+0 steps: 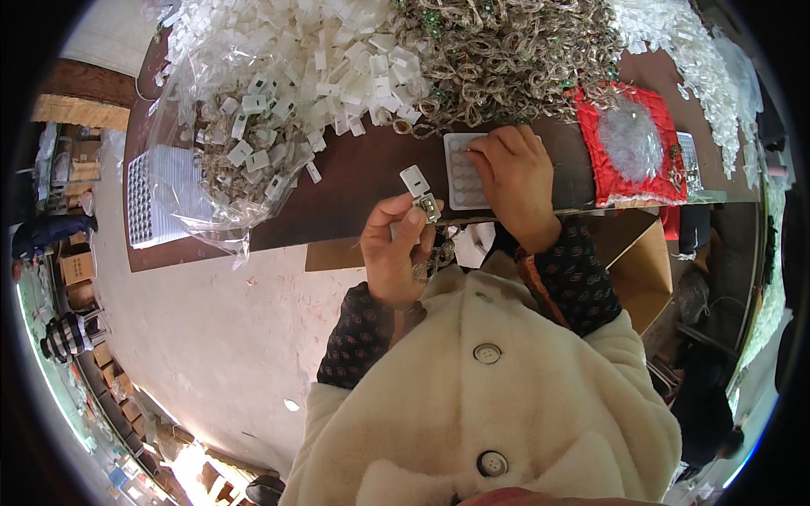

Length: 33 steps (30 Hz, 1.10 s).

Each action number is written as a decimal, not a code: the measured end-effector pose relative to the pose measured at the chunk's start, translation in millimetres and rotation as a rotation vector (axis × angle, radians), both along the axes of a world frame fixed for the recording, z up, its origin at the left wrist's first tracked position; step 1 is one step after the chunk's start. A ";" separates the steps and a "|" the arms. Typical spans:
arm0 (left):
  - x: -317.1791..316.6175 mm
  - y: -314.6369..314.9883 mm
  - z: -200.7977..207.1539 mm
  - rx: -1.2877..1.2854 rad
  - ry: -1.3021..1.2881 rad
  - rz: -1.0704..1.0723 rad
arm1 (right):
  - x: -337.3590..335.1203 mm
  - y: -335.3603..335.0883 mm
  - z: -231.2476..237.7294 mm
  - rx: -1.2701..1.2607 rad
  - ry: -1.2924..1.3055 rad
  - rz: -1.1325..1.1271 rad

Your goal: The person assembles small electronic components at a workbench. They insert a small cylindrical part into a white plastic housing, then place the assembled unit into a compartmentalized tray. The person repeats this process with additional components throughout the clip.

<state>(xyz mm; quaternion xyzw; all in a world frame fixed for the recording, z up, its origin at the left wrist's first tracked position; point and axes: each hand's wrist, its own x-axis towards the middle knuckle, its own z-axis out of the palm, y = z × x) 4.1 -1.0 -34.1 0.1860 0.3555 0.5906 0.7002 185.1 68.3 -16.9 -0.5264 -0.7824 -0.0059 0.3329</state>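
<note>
My left hand (395, 244) pinches a small white battery box (428, 207) between thumb and fingers. Its white cover (413, 180) stands out past the fingertips, and metal contacts show inside the box. Thin wire (429, 268) hangs in loops below that hand. My right hand (516, 173) is over a white tray (461, 200) with rows of round pockets, at the table's near edge. Its fingers are bent and drawn together at the tray; whatever is between their tips is too small to make out.
White plastic parts (337, 51) are heaped at the back left, beside tangled wire light strings (515, 51). A clear bag (245, 169) of boxed strings lies left, near another tray (160, 198). A red cloth (603, 169) is right; a cardboard box (645, 274) stands below.
</note>
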 end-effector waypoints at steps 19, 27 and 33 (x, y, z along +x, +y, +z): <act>-1.6 -13.3 12.5 -0.033 -0.157 -0.014 | -24.3 -52.1 41.7 -0.056 0.335 0.426; 2.9 -14.5 19.7 0.039 -0.333 -0.177 | -15.5 -43.7 48.5 -0.926 1.071 0.295; 5.6 -19.0 21.1 -0.053 -0.258 -0.197 | -20.1 -47.0 45.3 -0.459 0.992 0.415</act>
